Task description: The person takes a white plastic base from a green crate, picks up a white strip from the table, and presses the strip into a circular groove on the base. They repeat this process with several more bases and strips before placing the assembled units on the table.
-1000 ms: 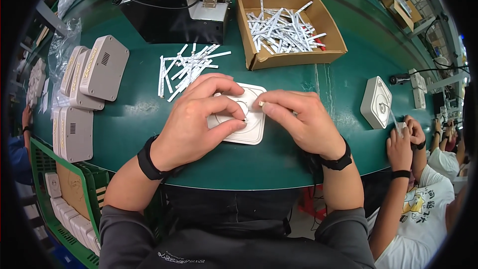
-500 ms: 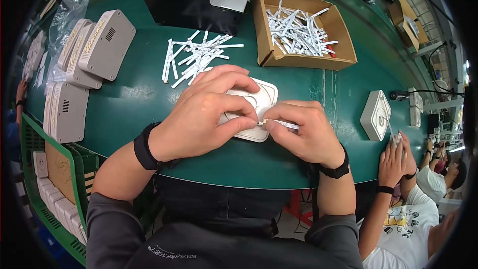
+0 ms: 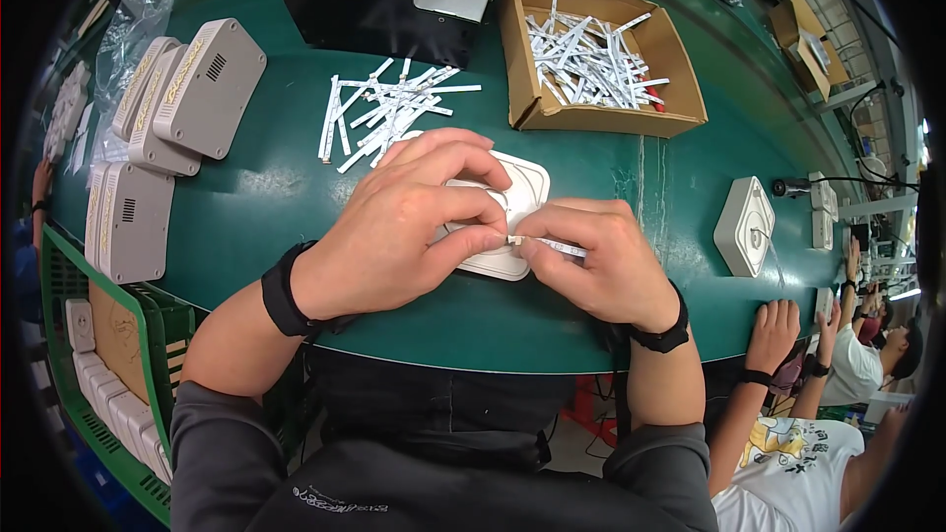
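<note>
Over a white square housing with rounded corners (image 3: pixel 532 182), my two hands meet at the fingertips. My right hand (image 3: pixel 606 261) pinches a short white strip, which looks like an LED strip (image 3: pixel 566 248), with a small pale connector at its left end. Touching that end, the closed thumb and forefinger of my left hand (image 3: pixel 409 222) pinch something tiny, mostly hidden by the fingertips. The housing lies on the green table, partly covered by my left hand. Beyond it is a loose pile of similar white strips (image 3: pixel 394 108).
A cardboard box (image 3: pixel 601 119) of strips stands at the back, beside a black machine (image 3: pixel 374 5). Grey housings (image 3: pixel 212 89) are stacked at left, above a green crate (image 3: pixel 103 335). At right lie another white housing (image 3: pixel 744 227) and a co-worker's hand (image 3: pixel 774 335).
The strip and my right fingertips have shifted slightly left, closer to my left fingertips. At right, the co-worker's hands have moved apart, one reaching farther right.
</note>
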A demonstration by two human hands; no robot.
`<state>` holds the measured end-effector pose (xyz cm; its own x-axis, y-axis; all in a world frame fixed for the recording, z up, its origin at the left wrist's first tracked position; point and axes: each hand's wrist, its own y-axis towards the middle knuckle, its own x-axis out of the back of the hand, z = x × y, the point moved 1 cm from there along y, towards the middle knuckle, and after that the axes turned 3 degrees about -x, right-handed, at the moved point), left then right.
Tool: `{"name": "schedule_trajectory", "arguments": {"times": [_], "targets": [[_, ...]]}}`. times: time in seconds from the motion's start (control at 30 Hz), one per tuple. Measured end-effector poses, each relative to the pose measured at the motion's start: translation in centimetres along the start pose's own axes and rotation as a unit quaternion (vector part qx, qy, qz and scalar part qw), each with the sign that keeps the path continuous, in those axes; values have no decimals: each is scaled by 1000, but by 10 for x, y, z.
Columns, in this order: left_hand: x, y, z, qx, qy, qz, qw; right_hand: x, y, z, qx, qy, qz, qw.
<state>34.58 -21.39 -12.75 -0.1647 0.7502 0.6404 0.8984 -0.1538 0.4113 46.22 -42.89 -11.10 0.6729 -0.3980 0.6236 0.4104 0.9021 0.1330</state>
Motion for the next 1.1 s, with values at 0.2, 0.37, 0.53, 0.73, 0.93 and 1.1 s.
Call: {"name": "schedule_trajectory", "arguments": {"times": [0.2,0.37,0.53,0.73,0.93,1.1], "targets": [[1,0,0,-2,2,2,1000,0,0,-1,5,5,-1,1000],[2,0,-1,-2,9,11,1000,3,0,1,28,-16,12,999],[2,0,-1,-2,5,14,1000,1,-1,3,36,-46,19,998],[1,-1,-5,-10,-21,24,999,2,-1,5,53,-44,20,997],[0,0,-6,4,-43,24,999,3,-2,0,60,-18,36,997],[0,1,-7,14,-54,30,998,3,-1,3,60,-21,38,997]]}}
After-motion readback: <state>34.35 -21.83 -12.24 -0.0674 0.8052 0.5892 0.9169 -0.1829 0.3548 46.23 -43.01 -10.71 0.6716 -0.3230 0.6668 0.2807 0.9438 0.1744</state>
